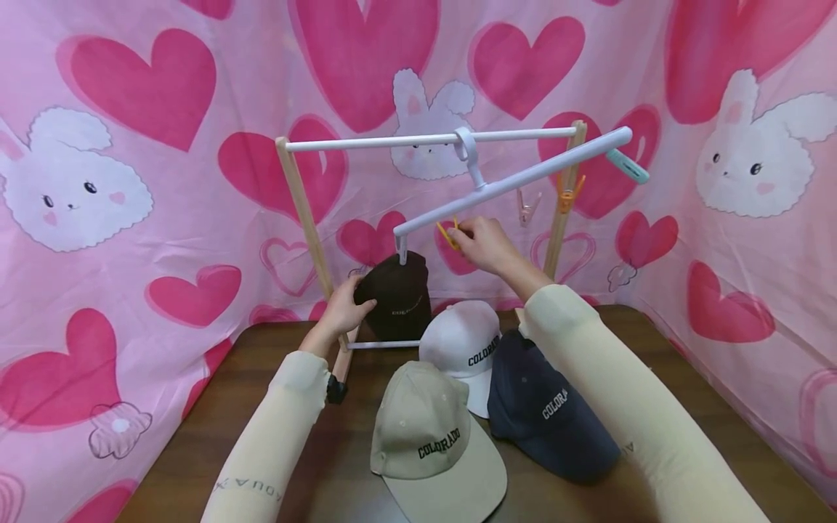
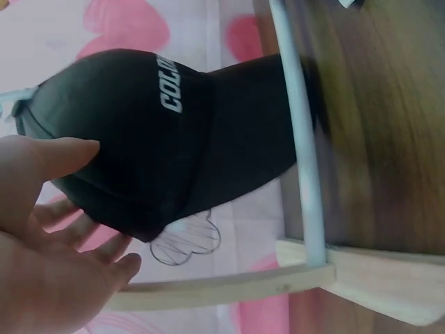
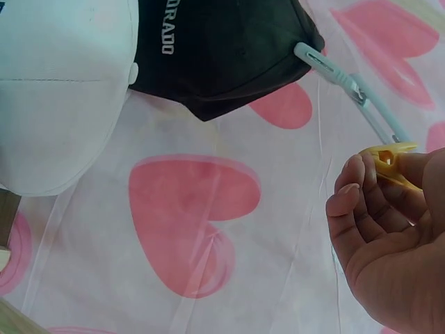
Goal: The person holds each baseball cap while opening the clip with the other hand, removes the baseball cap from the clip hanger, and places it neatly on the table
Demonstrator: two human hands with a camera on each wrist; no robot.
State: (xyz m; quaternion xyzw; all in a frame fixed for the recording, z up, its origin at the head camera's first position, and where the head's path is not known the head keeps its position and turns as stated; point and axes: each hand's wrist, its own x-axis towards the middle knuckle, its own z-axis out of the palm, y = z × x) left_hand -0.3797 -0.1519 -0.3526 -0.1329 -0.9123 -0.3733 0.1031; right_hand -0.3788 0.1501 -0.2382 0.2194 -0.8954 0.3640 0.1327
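A black cap (image 1: 395, 301) hangs by its crown from a pale clip (image 1: 402, 249) at the low left end of a tilted white hanger (image 1: 536, 171). My left hand (image 1: 344, 305) holds the cap's side, thumb on the front; in the left wrist view its fingers reach the cap's edge. My right hand (image 1: 487, 243) is just under the hanger's bar and pinches a yellow clip (image 3: 389, 163) between thumb and fingers. An orange clip (image 1: 567, 197), a pink clip (image 1: 527, 208) and a teal clip (image 1: 628, 165) hang toward the hanger's right side.
The hanger hooks over the white top rod (image 1: 373, 142) of a wooden-sided rack (image 1: 304, 211). On the brown table (image 1: 196, 450) lie a beige cap (image 1: 425, 421), a white cap (image 1: 461, 334) and a navy cap (image 1: 543, 414), close together before the rack. Pink heart-print cloth (image 1: 255, 65) surrounds the table.
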